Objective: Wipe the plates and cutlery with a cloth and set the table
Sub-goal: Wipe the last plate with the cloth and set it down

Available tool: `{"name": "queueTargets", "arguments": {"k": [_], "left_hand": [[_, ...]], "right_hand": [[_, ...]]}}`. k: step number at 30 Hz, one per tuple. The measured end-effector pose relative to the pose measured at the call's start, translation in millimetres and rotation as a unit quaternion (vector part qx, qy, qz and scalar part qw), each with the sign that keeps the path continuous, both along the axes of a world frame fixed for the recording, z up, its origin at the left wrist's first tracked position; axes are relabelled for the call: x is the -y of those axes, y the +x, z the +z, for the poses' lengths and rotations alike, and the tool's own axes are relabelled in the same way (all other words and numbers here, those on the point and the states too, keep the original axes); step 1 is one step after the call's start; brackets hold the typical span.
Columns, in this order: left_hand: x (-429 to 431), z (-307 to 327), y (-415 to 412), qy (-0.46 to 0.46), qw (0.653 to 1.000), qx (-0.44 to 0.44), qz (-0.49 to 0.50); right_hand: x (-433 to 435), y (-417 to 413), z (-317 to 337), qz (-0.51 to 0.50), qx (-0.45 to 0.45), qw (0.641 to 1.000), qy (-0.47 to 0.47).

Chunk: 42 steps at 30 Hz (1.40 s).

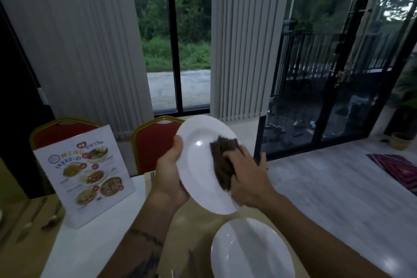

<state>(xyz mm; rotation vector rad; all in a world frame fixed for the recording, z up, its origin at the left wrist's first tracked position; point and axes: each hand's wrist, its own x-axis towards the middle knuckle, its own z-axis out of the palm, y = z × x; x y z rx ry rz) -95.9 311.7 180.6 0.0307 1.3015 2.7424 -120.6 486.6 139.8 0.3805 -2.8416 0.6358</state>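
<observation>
Plate (203, 160) held up off the counter (74, 253), tilted toward the person so its whole face is open to wiping. The left hand (170, 178) is clamped on its left rim to steady it, while the right hand (246, 178) presses a dark cloth (222, 162) onto its right side. A second plate (250, 253) lies on the near counter, seemingly set or waiting.

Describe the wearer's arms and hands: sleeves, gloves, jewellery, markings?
Both forearms are bare, with no sleeves in view. The left hand and right hand wear no gloves, and no rings or watch are visible. The left forearm carries dark tattoos, including a band-like mark. The right forearm shows no markings.
</observation>
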Motion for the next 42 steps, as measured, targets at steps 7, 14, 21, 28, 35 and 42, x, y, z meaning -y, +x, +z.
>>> {"name": "queueTargets", "arguments": {"k": [7, 14, 21, 28, 35, 42], "left_hand": [[22, 13, -8, 0.033, 0.998, -0.02, -0.04], [87, 25, 7, 0.01, 0.999, -0.039, -0.034], [99, 41, 29, 0.008, 0.993, -0.101, -0.062], [98, 23, 28, 0.099, 0.991, -0.072, 0.061], [141, 24, 2, -0.082, 0.997, -0.006, -0.008], [119, 12, -7, -0.13, 0.991, 0.038, -0.01]], "right_hand": [[89, 18, 13, 0.106, -0.05, 0.968, -0.222], [73, 26, -21, 0.066, -0.065, 0.995, -0.047], [85, 11, 9, -0.095, -0.036, 0.915, -0.391], [103, 19, 30, -0.068, 0.215, 0.633, -0.74], [72, 18, 29, -0.1, 0.123, 0.829, -0.537], [78, 7, 41, -0.184, -0.043, 0.927, -0.325]]}}
